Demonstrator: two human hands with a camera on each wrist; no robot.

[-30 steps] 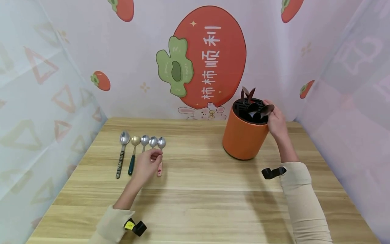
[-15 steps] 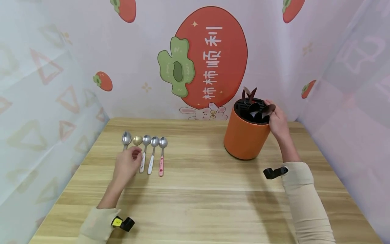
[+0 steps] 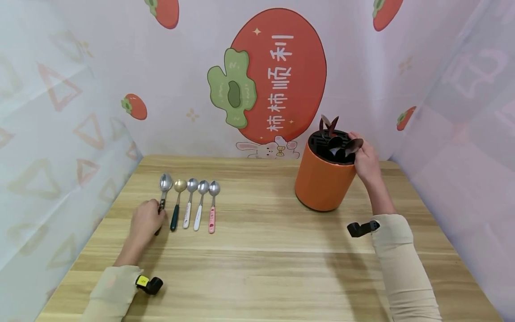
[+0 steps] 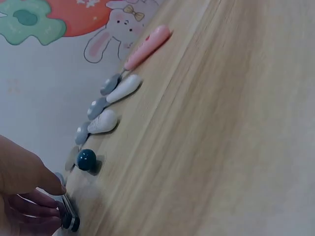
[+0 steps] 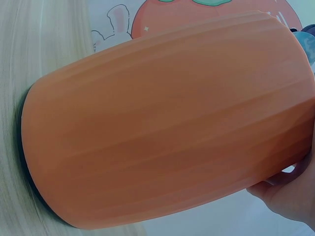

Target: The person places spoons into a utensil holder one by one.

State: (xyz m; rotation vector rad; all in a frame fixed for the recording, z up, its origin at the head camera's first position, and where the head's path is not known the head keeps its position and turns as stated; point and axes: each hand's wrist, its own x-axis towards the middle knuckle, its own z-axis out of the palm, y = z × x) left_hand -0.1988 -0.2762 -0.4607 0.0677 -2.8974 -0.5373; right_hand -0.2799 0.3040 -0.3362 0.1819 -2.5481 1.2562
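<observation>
Orange and round-walled, a holder (image 3: 324, 183) stands on the wooden desk (image 3: 257, 273), near its back edge and towards the back right corner. Its black slotted top (image 3: 317, 141) carries several dark, glossy utensils (image 3: 334, 144), heads upward. The right hand (image 3: 366, 162) grips the holder's rim on the side facing the desk's right edge, thumb and fingers bent around it.

Near the back left corner, five spoons lie in a row, bowls pointing to the desk's back edge and handles to its front edge. Closest to the left edge is the dark-handled spoon (image 3: 166, 182), the largest; the left hand (image 3: 145, 220) holds it by the handle, its fingers (image 4: 34, 209) on one side and the thumb on the other, with the hand partly covering that handle. Just beside it lies the green-handled spoon (image 3: 175, 217) with a gold bowl, then a patterned white-handled spoon (image 3: 187, 215), a plainer white-handled spoon (image 3: 198, 218), and the pink-handled spoon (image 3: 212, 219), farthest from the left edge.

Both arms wear beige sleeves (image 3: 402, 259), each with a small black camera (image 3: 150, 286) at the wrist. A pale cloth (image 3: 169, 80) printed with red persimmons and a rabbit rises behind the back edge.
</observation>
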